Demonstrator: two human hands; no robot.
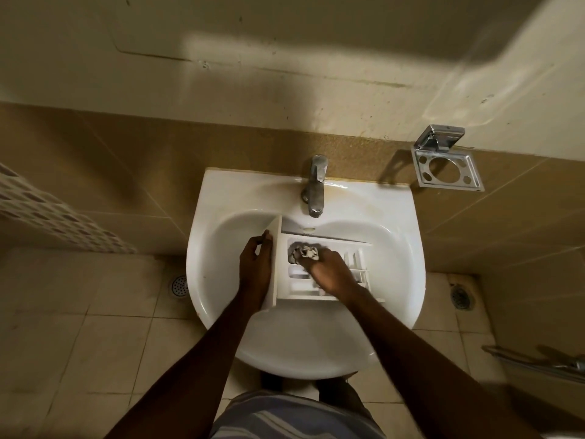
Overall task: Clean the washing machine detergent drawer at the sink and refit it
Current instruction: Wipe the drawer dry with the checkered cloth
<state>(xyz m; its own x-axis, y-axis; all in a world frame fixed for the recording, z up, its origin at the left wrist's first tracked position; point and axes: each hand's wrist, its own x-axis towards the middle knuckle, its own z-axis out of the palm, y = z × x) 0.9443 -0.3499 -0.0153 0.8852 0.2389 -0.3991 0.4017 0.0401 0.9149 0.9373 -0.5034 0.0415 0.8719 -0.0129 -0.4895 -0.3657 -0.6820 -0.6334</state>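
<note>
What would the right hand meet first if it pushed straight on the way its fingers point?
With the cloth leading, the right hand would likely meet the drawer's front panel, held by the left hand; depth is unclear.

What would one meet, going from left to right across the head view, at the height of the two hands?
Floor drain → left hand, holding the drawer front → cloth → right hand, gripping it → second floor drain.
</note>
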